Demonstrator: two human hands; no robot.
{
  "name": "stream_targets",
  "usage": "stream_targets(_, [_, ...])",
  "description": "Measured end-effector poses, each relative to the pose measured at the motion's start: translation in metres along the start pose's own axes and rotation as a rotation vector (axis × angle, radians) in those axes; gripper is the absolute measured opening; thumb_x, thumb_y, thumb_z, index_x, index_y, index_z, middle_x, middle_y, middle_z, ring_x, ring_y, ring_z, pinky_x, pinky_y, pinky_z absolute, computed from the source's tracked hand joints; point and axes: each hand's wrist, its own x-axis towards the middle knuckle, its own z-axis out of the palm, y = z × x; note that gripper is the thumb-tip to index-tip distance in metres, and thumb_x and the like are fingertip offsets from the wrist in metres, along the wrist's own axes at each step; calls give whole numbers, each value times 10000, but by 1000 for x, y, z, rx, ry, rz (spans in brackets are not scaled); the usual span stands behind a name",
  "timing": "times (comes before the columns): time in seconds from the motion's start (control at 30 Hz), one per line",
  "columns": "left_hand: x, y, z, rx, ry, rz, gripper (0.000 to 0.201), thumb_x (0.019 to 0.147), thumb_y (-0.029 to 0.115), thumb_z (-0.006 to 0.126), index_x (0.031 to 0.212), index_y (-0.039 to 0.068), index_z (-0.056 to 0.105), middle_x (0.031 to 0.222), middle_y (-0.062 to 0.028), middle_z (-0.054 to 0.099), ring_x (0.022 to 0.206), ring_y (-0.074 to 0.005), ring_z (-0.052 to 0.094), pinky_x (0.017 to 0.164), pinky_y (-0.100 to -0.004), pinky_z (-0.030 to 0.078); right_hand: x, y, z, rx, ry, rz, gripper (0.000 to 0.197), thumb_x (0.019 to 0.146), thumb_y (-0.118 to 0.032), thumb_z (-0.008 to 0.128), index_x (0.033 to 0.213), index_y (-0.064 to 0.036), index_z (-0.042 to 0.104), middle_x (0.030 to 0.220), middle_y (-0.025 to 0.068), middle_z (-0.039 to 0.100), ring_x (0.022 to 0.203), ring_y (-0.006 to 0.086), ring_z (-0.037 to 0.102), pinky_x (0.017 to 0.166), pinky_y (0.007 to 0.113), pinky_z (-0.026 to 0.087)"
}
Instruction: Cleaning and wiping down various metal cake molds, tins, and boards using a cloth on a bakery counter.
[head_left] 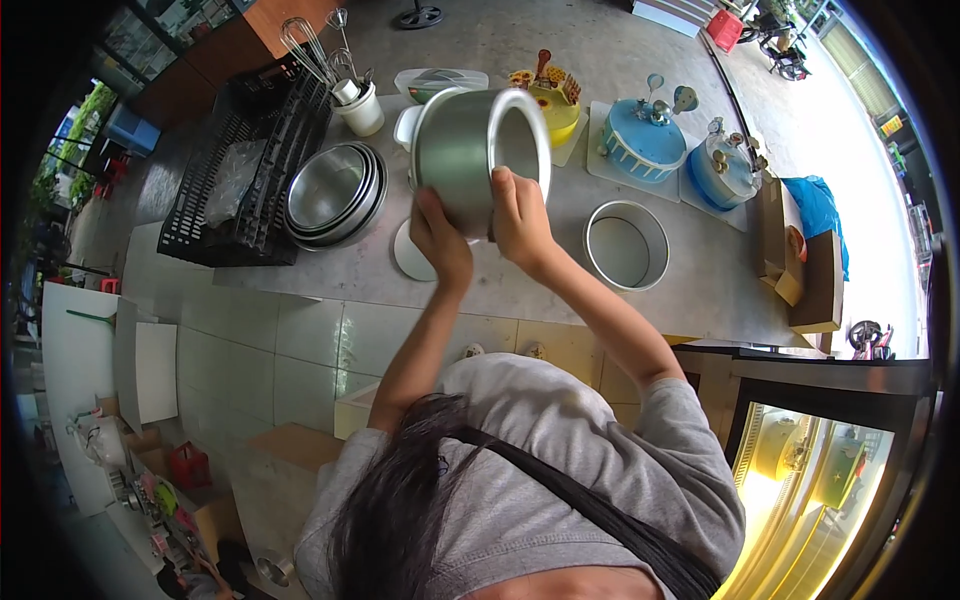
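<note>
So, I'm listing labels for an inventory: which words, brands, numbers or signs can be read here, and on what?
No text reads clearly anywhere.
Silver pot, held in the left hand and right hand: no lettering shows.
Round tin: none shows.
Cardboard box: nothing readable.
Small yellow panel outside, far right: too small and blurred.

Pot [453, 155]: satin metal; bowls [328, 188]: glossy metal.

Grey short-sleeved shirt [605, 450]; long hair [400, 500]
</note>
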Motion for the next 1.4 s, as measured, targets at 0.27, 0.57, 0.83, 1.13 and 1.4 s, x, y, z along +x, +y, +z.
stream_targets(0.27, [70, -4, -23, -392, -352, -586, 474, 887, 413, 469, 1119, 2, 522, 1112, -80, 546, 1000, -160, 515, 883, -305, 393, 17, 75, -47, -390, -406, -815, 442, 877, -430, 403, 740, -46, 575, 600, 97, 537, 596, 283, 540, 606, 356, 411])
stream_targets(0.57, [9, -17, 17, -25, -118, 64, 407, 932, 341, 406, 888, -36, 555, 843, -58, 542, 779, -107, 474, 714, -234, 380, 6, 22, -8, 146, 235, 16, 513, 913, -395, 333, 690, 30, 513, 555, 186, 490, 519, 325, 470, 555, 391, 382])
stream_targets(0.83, [57, -5, -7, -395, -364, -569, 417, 903, 340, 472, 1103, -23, 520, 1030, -81, 561, 916, -134, 546, 799, -279, 425, 14, 70, -74, -470, -335, -830, 333, 875, -351, 422, 687, -112, 558, 578, 56, 518, 574, 243, 524, 612, 338, 389])
stream_targets(1.13, [15, -6, 14, -36, -181, -94, 428, 913, 376, 447, 990, -36, 532, 909, -50, 552, 800, -105, 503, 717, -231, 396, -17, 35, -24, -128, 77, -419, 364, 899, -318, 375, 669, -56, 479, 562, 139, 477, 543, 346, 463, 561, 397, 370])
stream_targets(1.4, [21, -4, 5, -432, -317, -470, 414, 922, 347, 414, 1145, 3, 478, 1110, -78, 533, 1023, -149, 504, 886, -286, 385, 13, 79, -84, -312, -235, -649, 358, 893, -283, 399, 624, -83, 525, 577, 92, 513, 572, 296, 502, 608, 355, 398])
